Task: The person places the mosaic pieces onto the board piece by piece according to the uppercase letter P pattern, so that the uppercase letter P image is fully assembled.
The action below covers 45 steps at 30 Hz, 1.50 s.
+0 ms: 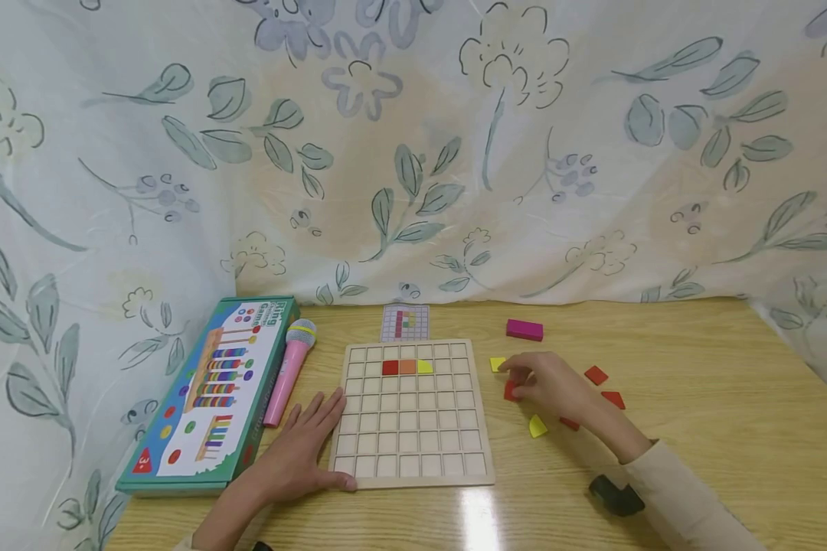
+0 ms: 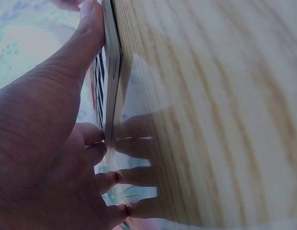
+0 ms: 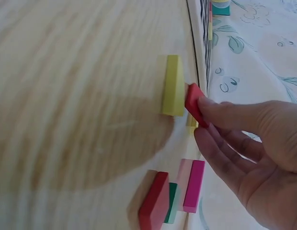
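A wooden grid board (image 1: 397, 442) lies flat on the table. One row near its far side holds a dark red tile (image 1: 390, 367), an orange tile (image 1: 408, 366) and a yellow tile (image 1: 424, 366). My left hand (image 1: 296, 451) rests at the board's left edge, fingers spread and thumb at the near corner. Right of the board, my right hand (image 1: 547, 386) pinches a small red tile (image 3: 195, 103) between thumb and fingers. Around this hand are a yellow square (image 1: 498, 364), a yellow quarter-round piece (image 1: 537, 426) and several red pieces (image 1: 596, 375).
A pattern card (image 1: 405, 323) lies beyond the board, and a magenta block (image 1: 524, 330) is at the back right. Left of the board are a pink microphone (image 1: 289, 375) and a boxed ring game (image 1: 214, 383). A green piece (image 3: 171, 203) shows in the right wrist view. A floral cloth (image 1: 413, 191) hangs behind.
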Tool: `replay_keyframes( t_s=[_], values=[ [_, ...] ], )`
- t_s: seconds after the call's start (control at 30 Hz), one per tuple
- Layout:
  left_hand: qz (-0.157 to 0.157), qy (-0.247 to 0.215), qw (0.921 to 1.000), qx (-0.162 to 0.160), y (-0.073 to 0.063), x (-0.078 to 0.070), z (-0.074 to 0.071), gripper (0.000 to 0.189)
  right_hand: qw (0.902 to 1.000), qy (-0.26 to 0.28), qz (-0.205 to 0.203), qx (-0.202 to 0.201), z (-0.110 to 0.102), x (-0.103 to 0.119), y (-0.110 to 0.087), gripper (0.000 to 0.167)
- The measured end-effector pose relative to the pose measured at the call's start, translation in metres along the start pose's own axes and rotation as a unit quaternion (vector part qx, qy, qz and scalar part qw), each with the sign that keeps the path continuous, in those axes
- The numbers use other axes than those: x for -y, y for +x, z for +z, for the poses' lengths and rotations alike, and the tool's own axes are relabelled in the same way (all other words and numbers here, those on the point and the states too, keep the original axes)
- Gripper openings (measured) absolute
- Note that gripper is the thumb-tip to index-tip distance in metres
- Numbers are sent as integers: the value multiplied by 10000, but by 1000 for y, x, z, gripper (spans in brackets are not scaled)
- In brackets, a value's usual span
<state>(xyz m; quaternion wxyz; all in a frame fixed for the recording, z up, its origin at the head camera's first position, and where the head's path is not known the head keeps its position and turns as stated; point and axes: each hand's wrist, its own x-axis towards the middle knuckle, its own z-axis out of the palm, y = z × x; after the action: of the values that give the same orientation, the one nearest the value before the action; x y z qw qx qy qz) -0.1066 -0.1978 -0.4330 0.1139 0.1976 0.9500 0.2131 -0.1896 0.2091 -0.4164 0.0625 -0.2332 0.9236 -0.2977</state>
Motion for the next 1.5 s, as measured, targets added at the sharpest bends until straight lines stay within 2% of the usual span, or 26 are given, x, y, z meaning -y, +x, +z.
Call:
replay_keyframes(
  t_s=[0.17, 0.4, 0.57, 0.73, 1.1, 1.3, 1.5],
  values=[
    [23, 19, 10000, -4, 0, -1, -1, 120, 9996, 31, -238, 138, -2, 2, 2, 33],
    [10, 4, 10000, 20, 1, -2, -2, 121, 9970, -3, -761, 104, -3, 11, 13, 33],
    [13, 15, 10000, 2, 0, -1, -2, 121, 9964, 99, -816, 182, 1, 24, 27, 33],
    [0, 22, 10000, 23, 0, 0, -1, 121, 9961, 123, -809, 330, 8, 42, 41, 33],
    [-100, 2, 9999, -59, -5, 0, 1, 121, 9891, 501, -1172, 737, 36, 89, 67, 35],
    [-25, 17, 10000, -92, -3, 0, 0, 120, 9865, 311, -1354, 872, 47, 106, 84, 31],
    [27, 85, 9999, -82, -1, -1, 0, 120, 9819, 486, -1570, 939, 55, 115, 101, 31]
  ],
)
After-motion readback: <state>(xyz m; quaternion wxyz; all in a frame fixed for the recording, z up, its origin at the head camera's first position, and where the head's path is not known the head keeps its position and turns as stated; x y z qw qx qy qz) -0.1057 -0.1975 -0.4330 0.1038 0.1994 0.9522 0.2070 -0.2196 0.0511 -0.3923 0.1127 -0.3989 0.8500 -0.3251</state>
